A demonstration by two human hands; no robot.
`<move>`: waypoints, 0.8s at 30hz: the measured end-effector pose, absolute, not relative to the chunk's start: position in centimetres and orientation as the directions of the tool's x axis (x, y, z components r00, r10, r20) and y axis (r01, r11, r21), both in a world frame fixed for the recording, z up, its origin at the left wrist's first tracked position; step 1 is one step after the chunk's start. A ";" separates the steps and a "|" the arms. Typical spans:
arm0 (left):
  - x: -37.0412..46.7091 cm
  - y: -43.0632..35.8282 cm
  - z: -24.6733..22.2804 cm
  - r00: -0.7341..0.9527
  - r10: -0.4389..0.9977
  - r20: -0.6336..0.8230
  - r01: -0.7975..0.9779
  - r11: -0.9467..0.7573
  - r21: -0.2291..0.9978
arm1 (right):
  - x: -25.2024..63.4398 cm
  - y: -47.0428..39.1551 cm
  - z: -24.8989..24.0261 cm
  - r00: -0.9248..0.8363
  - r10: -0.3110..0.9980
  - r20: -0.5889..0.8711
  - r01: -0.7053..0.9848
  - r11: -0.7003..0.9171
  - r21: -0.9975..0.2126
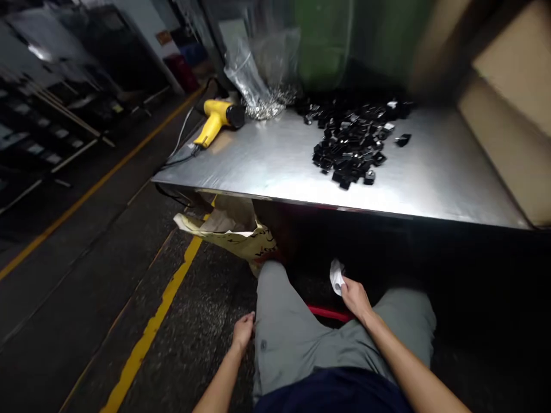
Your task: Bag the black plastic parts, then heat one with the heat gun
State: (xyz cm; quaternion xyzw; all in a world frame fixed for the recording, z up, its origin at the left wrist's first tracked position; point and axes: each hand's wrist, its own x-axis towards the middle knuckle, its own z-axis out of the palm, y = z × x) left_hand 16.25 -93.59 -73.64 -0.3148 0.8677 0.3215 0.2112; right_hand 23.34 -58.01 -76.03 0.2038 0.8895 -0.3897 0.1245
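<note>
My right hand [355,296] is closed on a crumpled white piece of paper or cloth [336,277], held above my lap in front of the metal table's [275,166] near edge. Beside my left thigh hangs my left hand [243,331], its fingers curled together; whether anything is in them is hidden. On the tabletop lies a heap of small black parts with shiny metal bits [350,143], one of them apart to the right. A yellow heat gun [215,121] rests at the table's left end.
Clear plastic bags with small metal pieces [262,106] stand at the back of the table. Cardboard boxes [512,115] border the right side. An open yellowish sack [241,244] sits below the table by my left knee. Yellow lines [159,310] mark the dark floor.
</note>
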 end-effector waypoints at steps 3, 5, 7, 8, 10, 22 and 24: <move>13.3 -93.5 -72.5 -0.762 -0.354 -0.542 -0.643 0.512 0.570 | 24.3 -57.2 -74.0 -0.909 0.354 -0.220 0.387 0.519 -0.762; 11.0 -93.3 -70.9 -0.823 -0.337 -0.457 -0.568 0.475 0.672 | 25.6 -56.3 -73.1 -0.892 0.420 -0.168 0.365 0.450 -0.815; 8.8 -93.2 -68.8 -0.883 -0.344 -0.319 -0.456 0.465 0.759 | 27.1 -55.2 -72.3 -0.859 0.493 -0.141 0.353 0.370 -0.859; 7.9 -93.2 -67.6 -0.904 -0.356 -0.236 -0.393 0.473 0.789 | 27.8 -54.7 -71.9 -0.834 0.536 -0.128 0.347 0.330 -0.878; 6.3 -93.3 -65.2 -0.916 -0.396 -0.071 -0.280 0.500 0.819 | 28.9 -53.5 -70.8 -0.763 0.639 -0.099 0.341 0.269 -0.901; 4.1 -92.9 -59.4 -0.831 0.257 0.493 0.389 0.902 0.185 | 38.1 -46.0 -72.1 -0.475 0.833 -0.284 0.669 0.132 -0.732; 7.8 -93.6 -62.9 -0.882 0.139 0.451 0.293 0.910 0.294 | 40.5 -48.1 -72.8 -0.418 0.801 -0.427 0.787 0.085 -0.611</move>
